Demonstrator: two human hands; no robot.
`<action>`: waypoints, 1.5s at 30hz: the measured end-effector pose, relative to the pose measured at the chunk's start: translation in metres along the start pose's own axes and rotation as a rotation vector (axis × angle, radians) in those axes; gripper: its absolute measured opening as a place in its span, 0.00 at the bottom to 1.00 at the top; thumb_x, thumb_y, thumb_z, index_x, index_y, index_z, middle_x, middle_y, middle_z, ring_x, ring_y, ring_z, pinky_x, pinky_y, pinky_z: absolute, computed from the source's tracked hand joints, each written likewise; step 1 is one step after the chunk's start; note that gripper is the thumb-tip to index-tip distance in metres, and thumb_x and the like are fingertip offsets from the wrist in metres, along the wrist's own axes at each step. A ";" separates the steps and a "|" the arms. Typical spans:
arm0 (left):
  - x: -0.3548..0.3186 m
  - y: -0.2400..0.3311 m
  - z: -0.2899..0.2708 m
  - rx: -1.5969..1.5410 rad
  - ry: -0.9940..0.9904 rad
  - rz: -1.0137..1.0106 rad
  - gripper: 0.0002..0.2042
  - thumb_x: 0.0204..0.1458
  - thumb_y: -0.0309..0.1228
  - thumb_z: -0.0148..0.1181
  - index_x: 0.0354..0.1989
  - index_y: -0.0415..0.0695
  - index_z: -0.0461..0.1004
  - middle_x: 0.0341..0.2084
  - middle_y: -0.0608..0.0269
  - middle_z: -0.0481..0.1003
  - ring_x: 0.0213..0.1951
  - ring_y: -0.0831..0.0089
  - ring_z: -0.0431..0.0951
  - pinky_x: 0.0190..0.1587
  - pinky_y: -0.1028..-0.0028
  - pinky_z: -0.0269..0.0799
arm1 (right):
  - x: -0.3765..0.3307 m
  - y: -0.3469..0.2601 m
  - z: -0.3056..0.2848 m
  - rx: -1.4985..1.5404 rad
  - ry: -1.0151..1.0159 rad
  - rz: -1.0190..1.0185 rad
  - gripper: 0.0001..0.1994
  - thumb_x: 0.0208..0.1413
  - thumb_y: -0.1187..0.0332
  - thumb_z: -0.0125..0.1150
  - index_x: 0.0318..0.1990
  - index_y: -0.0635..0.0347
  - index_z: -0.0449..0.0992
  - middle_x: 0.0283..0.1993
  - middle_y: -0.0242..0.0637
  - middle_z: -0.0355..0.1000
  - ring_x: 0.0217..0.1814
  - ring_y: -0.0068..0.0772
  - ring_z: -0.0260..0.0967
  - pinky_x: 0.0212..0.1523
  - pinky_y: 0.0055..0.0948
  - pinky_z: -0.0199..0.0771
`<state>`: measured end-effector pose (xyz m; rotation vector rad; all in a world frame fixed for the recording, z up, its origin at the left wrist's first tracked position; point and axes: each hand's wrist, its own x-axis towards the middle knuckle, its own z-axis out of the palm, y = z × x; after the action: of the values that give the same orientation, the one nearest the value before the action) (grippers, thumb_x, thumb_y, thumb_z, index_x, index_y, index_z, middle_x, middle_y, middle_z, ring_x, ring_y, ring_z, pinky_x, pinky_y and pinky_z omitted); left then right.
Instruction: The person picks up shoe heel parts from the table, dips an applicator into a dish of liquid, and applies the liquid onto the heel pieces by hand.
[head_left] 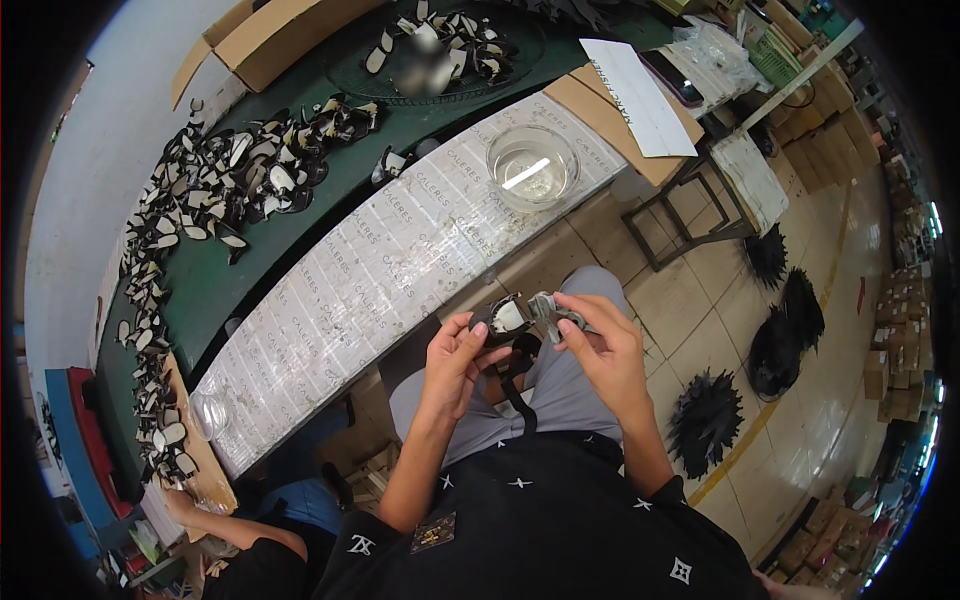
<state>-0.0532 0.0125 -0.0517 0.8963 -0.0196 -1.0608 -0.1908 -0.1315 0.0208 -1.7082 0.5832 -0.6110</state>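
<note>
In front of my lap, the fingers of my left hand (pixel 455 365) close around a black piece with a pale, rounded inner part (pixel 508 317). It looks like the pieces heaped on the bench. A black strap (pixel 519 405) hangs below it, over my lap. Just to the right, my right hand (pixel 605 345) pinches a small grey piece (pixel 544 309), its kind unclear, close beside the pale part. Whether the two pieces touch, I cannot tell.
A clear round bowl (pixel 532 165) stands on the taped white bench edge (pixel 340 290). Behind lie heaps of black-and-pale pieces (pixel 245 165) on a green surface. A co-worker's arm (pixel 230 525) reaches in at lower left. Black bundles (pixel 706 422) lie on the right floor, near a metal-legged stand (pixel 690 215).
</note>
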 end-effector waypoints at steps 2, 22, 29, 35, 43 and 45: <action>-0.001 0.002 0.004 -0.001 0.013 -0.006 0.09 0.60 0.26 0.54 0.46 0.40 0.67 0.37 0.61 0.76 0.41 0.72 0.79 0.44 0.69 0.81 | -0.001 0.001 0.002 -0.001 0.014 0.002 0.14 0.57 0.78 0.58 0.51 0.67 0.75 0.45 0.41 0.71 0.41 0.24 0.72 0.34 0.22 0.80; -0.004 -0.002 0.006 0.175 -0.046 0.039 0.08 0.58 0.24 0.56 0.44 0.40 0.67 0.38 0.61 0.76 0.41 0.75 0.77 0.45 0.69 0.79 | 0.001 0.005 0.012 -0.351 0.077 -0.156 0.12 0.55 0.76 0.61 0.47 0.64 0.76 0.42 0.42 0.71 0.33 0.32 0.74 0.31 0.25 0.78; -0.003 0.000 0.008 0.075 -0.016 -0.008 0.07 0.60 0.30 0.54 0.43 0.42 0.68 0.40 0.61 0.75 0.43 0.73 0.78 0.47 0.68 0.79 | -0.005 0.000 0.011 -0.127 0.032 -0.033 0.12 0.56 0.77 0.60 0.48 0.66 0.76 0.44 0.41 0.72 0.37 0.26 0.74 0.32 0.22 0.80; -0.002 -0.003 0.005 0.068 -0.008 -0.019 0.07 0.61 0.31 0.53 0.42 0.41 0.68 0.41 0.60 0.75 0.43 0.73 0.78 0.49 0.68 0.79 | -0.009 0.008 0.020 -0.066 -0.035 -0.007 0.12 0.56 0.78 0.60 0.48 0.68 0.76 0.45 0.40 0.71 0.39 0.25 0.74 0.34 0.22 0.82; -0.003 -0.003 0.005 0.065 0.008 -0.015 0.07 0.61 0.31 0.52 0.42 0.42 0.68 0.40 0.62 0.75 0.42 0.74 0.78 0.49 0.68 0.79 | -0.012 0.007 0.017 -0.251 0.003 -0.097 0.12 0.54 0.78 0.61 0.47 0.64 0.77 0.43 0.41 0.72 0.36 0.26 0.74 0.31 0.22 0.79; -0.004 -0.003 0.005 0.067 0.008 -0.016 0.07 0.61 0.31 0.52 0.43 0.42 0.68 0.40 0.62 0.75 0.42 0.75 0.78 0.49 0.68 0.79 | -0.012 0.009 0.014 -0.341 0.043 -0.144 0.13 0.54 0.76 0.61 0.47 0.63 0.76 0.42 0.42 0.70 0.33 0.31 0.74 0.30 0.26 0.79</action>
<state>-0.0594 0.0118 -0.0493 0.9625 -0.0415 -1.0760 -0.1904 -0.1152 0.0082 -2.0748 0.6247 -0.6812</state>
